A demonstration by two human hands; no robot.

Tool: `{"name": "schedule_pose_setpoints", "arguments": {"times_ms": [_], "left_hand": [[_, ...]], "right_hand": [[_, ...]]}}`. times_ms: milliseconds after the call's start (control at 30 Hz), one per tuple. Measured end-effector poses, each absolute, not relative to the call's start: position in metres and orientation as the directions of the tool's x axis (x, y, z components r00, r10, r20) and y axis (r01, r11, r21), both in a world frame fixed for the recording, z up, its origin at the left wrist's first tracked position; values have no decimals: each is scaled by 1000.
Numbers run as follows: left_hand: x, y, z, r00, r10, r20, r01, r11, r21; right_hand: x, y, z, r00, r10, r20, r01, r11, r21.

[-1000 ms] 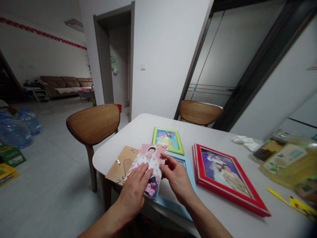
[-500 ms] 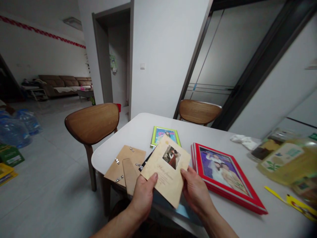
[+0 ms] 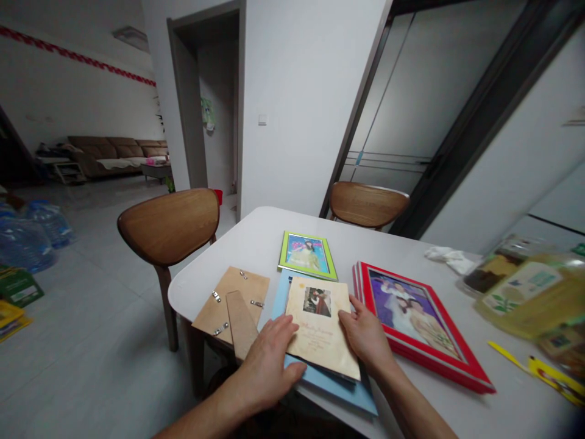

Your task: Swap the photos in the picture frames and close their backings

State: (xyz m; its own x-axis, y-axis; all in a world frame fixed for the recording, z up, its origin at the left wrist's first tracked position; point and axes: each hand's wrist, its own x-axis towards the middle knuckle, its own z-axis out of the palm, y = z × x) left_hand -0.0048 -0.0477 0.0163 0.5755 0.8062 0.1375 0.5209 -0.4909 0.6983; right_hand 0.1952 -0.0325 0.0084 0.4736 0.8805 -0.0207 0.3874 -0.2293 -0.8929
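A cream photo card with a small picture of a couple and faint print lies over a light blue flat frame or board. Dark edges of another sheet show beneath it. My right hand pinches the card's right edge between thumb and fingers. My left hand is open, its fingertips resting at the card's left edge and its thumb over the blue piece. To the left lies a brown frame backing board with metal clips and a stand leg.
Behind the card lies a lime-green picture frame. Red picture frames are stacked on the right of the white table. Farther right are a white cloth, a large yellow bottle and a yellow tool. Two wooden chairs flank the table.
The card has come down onto the light blue piece and turned straighter. My left hand has loosened and spread its fingers; my right hand keeps hold. The green frame shows more fully.
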Motion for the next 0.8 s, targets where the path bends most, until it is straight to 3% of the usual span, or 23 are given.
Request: {"name": "schedule_pose_setpoints", "arguments": {"times_ms": [300, 467, 600, 800], "left_hand": [[-8, -50, 17, 617, 777, 123, 552, -539, 636], [-7, -50, 17, 636, 762, 117, 559, -561, 611], [-5, -51, 21, 654, 751, 92, 566, -566, 600], [-4, -54, 19, 676, 732, 89, 577, -600, 554]], "right_hand": [[202, -31, 2, 453, 888, -81, 177, -179, -968], [200, -27, 2, 400, 916, -17, 348, -169, -922], [193, -25, 8, 355, 929, 103, 627, -155, -763], [184, -28, 16, 310, 938, 157, 911, -245, -333]]}}
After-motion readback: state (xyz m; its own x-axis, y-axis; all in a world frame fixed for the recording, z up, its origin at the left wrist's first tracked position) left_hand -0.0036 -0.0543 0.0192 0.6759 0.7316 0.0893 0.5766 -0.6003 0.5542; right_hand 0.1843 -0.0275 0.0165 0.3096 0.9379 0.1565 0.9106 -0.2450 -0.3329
